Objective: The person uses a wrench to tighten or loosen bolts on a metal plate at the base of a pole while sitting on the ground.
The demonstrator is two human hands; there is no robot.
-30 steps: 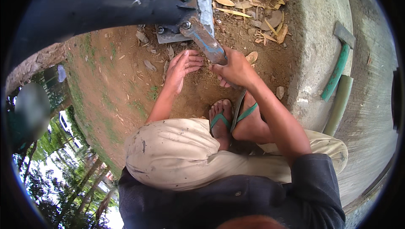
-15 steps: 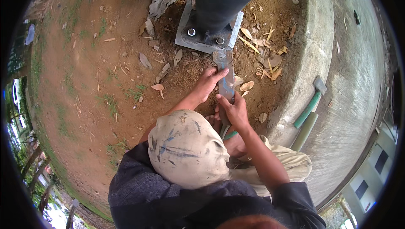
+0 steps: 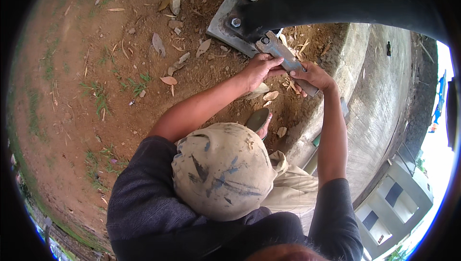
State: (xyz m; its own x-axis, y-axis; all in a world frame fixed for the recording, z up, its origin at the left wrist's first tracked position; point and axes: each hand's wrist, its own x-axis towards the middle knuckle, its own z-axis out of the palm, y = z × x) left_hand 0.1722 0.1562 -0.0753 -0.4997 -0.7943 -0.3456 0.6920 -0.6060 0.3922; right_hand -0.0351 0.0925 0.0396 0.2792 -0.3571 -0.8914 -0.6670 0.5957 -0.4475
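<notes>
A flat, worn metal wrench [image 3: 285,58] with traces of blue paint lies slantwise beside the foot of a black post [image 3: 331,1]. Its notched end sits at a nut [image 3: 264,41] on the near corner of the post's square base plate [image 3: 224,18]; how fully it fits around the nut I cannot tell. My left hand [image 3: 261,72] is closed on the wrench near that end, thumb on top. Further along, my right hand [image 3: 313,77] grips the other end. Two more nuts [image 3: 236,22] show on the plate.
A concrete curb [image 3: 331,85] runs along the right, with a hammer's green handle [image 3: 316,140] partly hidden by my right arm. My bent knee [image 3: 223,169] and a sandalled foot [image 3: 259,120] are close below. Dry leaves [image 3: 169,80] lie scattered on the brown soil.
The wrench has swung from nearly upright to a slant, its near end to the right, and its notched end now meets the nut. My right hand moved up and right; my view turned.
</notes>
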